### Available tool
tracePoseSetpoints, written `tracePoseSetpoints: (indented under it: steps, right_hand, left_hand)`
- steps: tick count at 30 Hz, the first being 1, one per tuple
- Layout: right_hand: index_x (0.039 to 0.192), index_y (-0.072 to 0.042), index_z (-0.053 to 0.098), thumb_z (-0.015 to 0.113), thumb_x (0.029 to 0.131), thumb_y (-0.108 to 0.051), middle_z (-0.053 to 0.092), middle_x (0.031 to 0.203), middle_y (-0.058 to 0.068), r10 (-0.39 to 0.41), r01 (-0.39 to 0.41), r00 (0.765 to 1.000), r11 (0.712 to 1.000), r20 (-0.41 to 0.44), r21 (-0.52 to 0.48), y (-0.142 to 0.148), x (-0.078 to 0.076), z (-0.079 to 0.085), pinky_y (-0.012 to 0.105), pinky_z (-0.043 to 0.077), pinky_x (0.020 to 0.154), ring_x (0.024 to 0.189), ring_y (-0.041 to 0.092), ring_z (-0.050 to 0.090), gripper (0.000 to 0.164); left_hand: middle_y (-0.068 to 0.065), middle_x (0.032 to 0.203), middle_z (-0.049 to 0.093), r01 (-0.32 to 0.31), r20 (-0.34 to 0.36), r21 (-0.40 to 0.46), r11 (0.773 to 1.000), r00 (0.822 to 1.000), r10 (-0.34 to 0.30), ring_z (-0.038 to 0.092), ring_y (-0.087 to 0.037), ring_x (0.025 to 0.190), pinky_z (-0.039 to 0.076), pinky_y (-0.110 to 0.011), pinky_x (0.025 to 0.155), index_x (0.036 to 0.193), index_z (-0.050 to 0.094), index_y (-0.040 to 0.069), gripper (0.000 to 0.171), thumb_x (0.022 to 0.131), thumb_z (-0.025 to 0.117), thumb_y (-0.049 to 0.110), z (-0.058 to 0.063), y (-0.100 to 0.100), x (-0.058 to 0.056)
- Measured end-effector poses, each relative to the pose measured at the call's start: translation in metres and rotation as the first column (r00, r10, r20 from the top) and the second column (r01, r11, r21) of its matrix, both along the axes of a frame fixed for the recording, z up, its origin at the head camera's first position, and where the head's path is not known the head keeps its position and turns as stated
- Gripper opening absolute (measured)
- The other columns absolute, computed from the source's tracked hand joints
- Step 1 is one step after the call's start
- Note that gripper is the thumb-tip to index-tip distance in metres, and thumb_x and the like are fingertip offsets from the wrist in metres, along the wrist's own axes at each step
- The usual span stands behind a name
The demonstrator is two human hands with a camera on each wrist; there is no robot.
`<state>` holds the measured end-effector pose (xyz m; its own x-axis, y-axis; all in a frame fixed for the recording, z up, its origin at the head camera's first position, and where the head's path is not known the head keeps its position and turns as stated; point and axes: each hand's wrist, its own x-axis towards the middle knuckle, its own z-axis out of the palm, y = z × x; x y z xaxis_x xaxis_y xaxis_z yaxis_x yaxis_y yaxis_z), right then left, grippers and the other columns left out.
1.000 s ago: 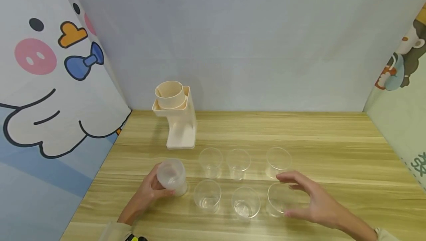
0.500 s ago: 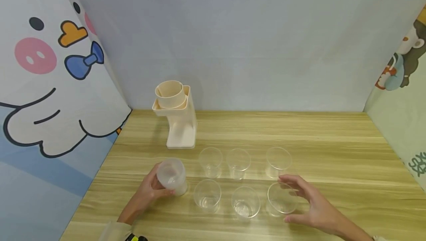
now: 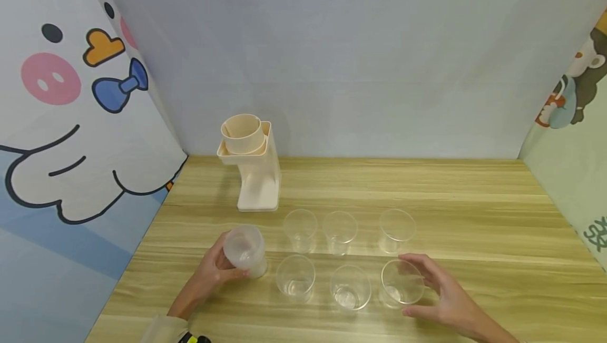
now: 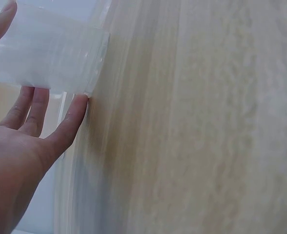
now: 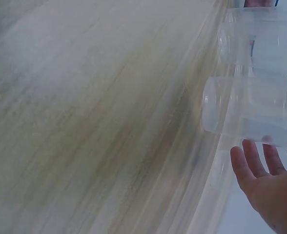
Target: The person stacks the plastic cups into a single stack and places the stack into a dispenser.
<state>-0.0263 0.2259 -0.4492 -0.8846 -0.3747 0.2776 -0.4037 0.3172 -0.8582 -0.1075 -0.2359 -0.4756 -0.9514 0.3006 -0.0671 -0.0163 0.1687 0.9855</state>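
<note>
On the left of the table my left hand (image 3: 207, 274) holds a stack of clear plastic cups (image 3: 244, 251), which looks cloudy white. In the left wrist view its fingers and thumb lie around the upright stack (image 4: 41, 48). Six-like rows aside, several single cups stand mouth up to the right, including a front middle cup (image 3: 350, 289) and a front left cup (image 3: 296, 280). My right hand (image 3: 448, 298) curves loosely around the front right cup (image 3: 402, 284). The right wrist view shows fingers spread beside this cup (image 5: 253, 107); whether they touch it I cannot tell.
A cream-coloured stand (image 3: 258, 174) with a round holder on top is at the back left. Behind the front cups stand a back left cup (image 3: 301, 229), a back middle cup (image 3: 340, 232) and a back right cup (image 3: 397, 229). A pale wall (image 3: 341, 69) borders the wooden table (image 3: 450, 190).
My right hand has come down and slightly toward the table's front, lower around the front right cup. The left hand and the stack have stayed in place.
</note>
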Motion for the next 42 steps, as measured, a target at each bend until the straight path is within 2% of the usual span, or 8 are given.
tracePoseSetpoints:
  steps: [5, 11, 18, 23, 32, 42]
  right_hand:
    - [0.130, -0.001, 0.045, 0.084, 0.065, 0.000, 0.059, 0.120, 0.017, -0.023, 0.022, 1.000, 0.998, -0.015, -0.050, -0.004, 0.000, -0.007, 0.019, 0.043, 0.092, 0.111, 0.012, 0.056, 0.076]
    - [0.126, -0.003, 0.048, 0.085, 0.065, -0.001, 0.060, 0.115, 0.016, -0.054, 0.054, 0.999, 0.996, -0.001, -0.070, -0.008, 0.000, -0.010, 0.022, 0.045, 0.091, 0.107, 0.016, 0.058, 0.071]
    - [0.125, 0.001, 0.045, 0.082, 0.070, -0.002, 0.057, 0.116, 0.024, -0.019, 0.024, 0.999, 0.994, 0.050, -0.109, -0.011, -0.002, -0.009, 0.026, 0.047, 0.090, 0.110, 0.017, 0.057, 0.065]
    - [0.125, 0.004, 0.044, 0.081, 0.071, 0.000, 0.056, 0.116, 0.024, -0.025, 0.032, 0.998, 0.994, 0.058, -0.106, -0.011, -0.002, -0.006, 0.024, 0.045, 0.092, 0.111, 0.016, 0.056, 0.065]
    - [0.126, 0.003, 0.044, 0.081, 0.070, 0.001, 0.059, 0.118, 0.007, -0.025, 0.030, 0.998, 0.995, 0.054, -0.096, -0.011, -0.003, 0.006, 0.030, 0.048, 0.090, 0.111, 0.018, 0.056, 0.067]
    - [0.127, 0.003, 0.044, 0.078, 0.069, 0.009, 0.057, 0.117, 0.012, 0.032, -0.030, 0.999, 0.990, 0.009, -0.140, -0.012, -0.005, 0.020, 0.031, 0.049, 0.088, 0.109, 0.021, 0.055, 0.068]
  left_hand:
    - [-0.013, 0.135, 0.042, -0.001, 0.005, 0.000, 1.000, 1.000, 0.001, 0.043, -0.023, 0.123, 0.039, -0.024, 0.095, 0.140, 0.035, 0.014, 0.086, 0.069, 0.081, 0.003, 0.000, 0.001, 0.000]
    - [-0.014, 0.134, 0.042, 0.007, -0.007, 0.021, 1.000, 1.000, -0.007, 0.046, -0.017, 0.121, 0.041, -0.023, 0.094, 0.140, 0.035, 0.011, 0.085, 0.069, 0.081, 0.002, 0.000, 0.001, 0.000]
    - [-0.016, 0.134, 0.041, 0.046, -0.021, 0.044, 0.998, 0.999, -0.045, 0.047, -0.020, 0.120, 0.044, -0.027, 0.093, 0.141, 0.033, 0.012, 0.083, 0.072, 0.079, 0.002, -0.003, -0.001, -0.001]
    - [-0.016, 0.134, 0.041, 0.050, -0.026, 0.044, 0.998, 0.998, -0.048, 0.047, -0.021, 0.121, 0.043, -0.027, 0.093, 0.141, 0.033, 0.012, 0.083, 0.073, 0.079, 0.002, -0.003, -0.001, -0.001]
    - [-0.015, 0.135, 0.040, 0.034, -0.020, 0.036, 0.999, 0.999, -0.033, 0.045, -0.021, 0.122, 0.042, -0.028, 0.094, 0.141, 0.033, 0.013, 0.084, 0.072, 0.080, 0.002, -0.002, -0.001, 0.000]
    - [-0.015, 0.134, 0.041, 0.032, -0.019, 0.038, 0.999, 0.999, -0.032, 0.046, -0.020, 0.121, 0.043, -0.028, 0.093, 0.141, 0.033, 0.013, 0.084, 0.072, 0.079, 0.001, -0.001, -0.001, 0.000]
